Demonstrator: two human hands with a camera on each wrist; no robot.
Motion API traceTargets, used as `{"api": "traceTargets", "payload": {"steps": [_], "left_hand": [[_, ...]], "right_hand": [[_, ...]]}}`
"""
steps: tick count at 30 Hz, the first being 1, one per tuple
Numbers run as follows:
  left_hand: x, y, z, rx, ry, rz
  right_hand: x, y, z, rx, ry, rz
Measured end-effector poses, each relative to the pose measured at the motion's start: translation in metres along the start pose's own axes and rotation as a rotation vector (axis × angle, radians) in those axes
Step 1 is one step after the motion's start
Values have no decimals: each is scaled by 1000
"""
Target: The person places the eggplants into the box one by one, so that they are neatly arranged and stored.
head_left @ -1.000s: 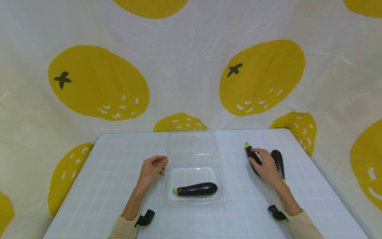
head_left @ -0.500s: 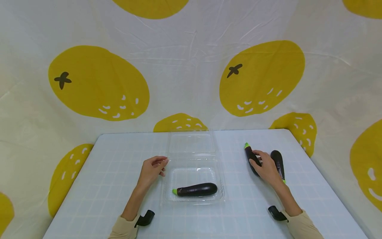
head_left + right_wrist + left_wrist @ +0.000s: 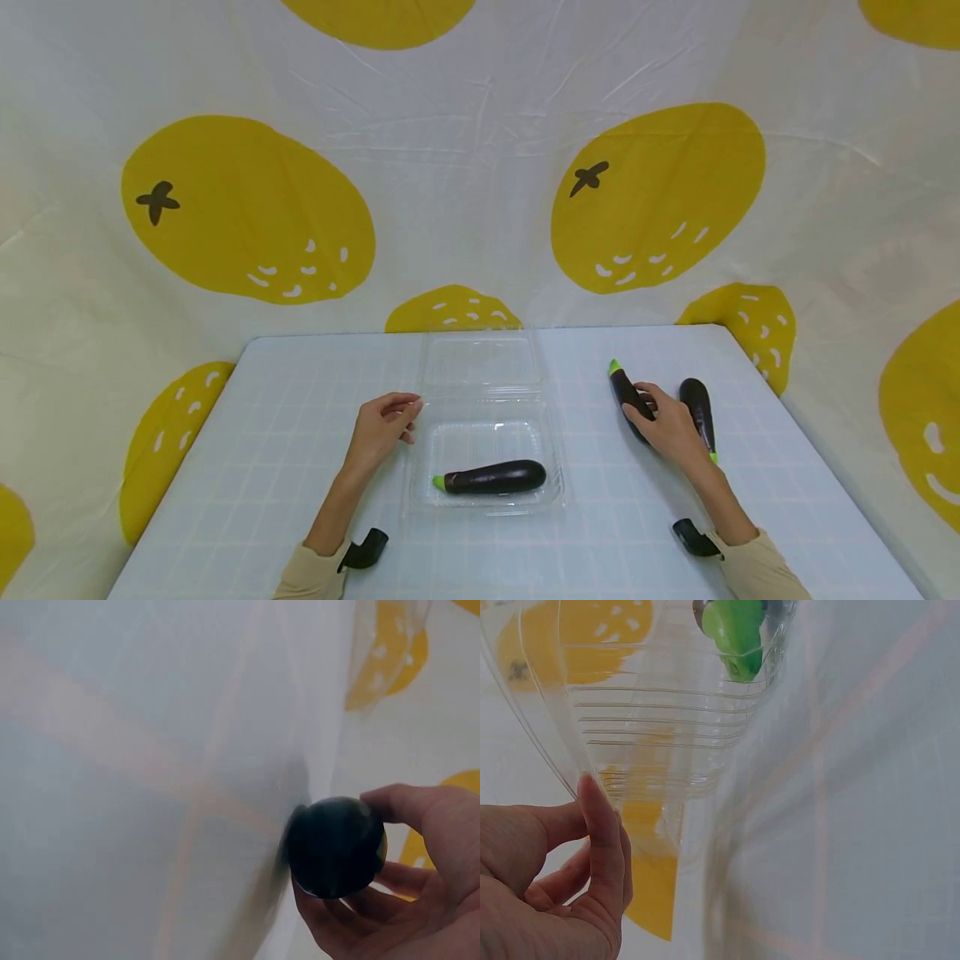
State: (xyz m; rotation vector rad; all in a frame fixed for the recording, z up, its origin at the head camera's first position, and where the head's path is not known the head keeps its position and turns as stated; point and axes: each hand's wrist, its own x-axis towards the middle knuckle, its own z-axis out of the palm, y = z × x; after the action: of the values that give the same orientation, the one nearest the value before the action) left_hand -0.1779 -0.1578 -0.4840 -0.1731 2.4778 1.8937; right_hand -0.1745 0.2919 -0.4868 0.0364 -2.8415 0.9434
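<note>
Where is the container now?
In the head view, the container lies open on the table, low at centre, an eggplant inside, the left hand at its left rim.

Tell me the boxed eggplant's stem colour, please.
The stem is bright green, clearest in the left wrist view.

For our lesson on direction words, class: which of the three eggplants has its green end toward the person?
The rightmost eggplant, beside the right hand. The held eggplant points its green end away; the eggplant in the container, leftward.
</note>
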Motion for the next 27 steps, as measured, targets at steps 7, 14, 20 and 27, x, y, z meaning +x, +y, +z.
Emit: {"api": "traceTargets", "payload": {"steps": [7,14,20,27], "left_hand": [[0,-1,0,-3,0,8],[0,0,0,-7,-1,12],[0,1,0,-2,1,10],[0,1,-1,-10,-3,15]], "right_hand": [[-3,-3,1,7,11,-36],[-5,-9,0,19,21,-70],[-7,-20,-6,42,10,-91],[-11,-34,-12,41,3,-125]]}}
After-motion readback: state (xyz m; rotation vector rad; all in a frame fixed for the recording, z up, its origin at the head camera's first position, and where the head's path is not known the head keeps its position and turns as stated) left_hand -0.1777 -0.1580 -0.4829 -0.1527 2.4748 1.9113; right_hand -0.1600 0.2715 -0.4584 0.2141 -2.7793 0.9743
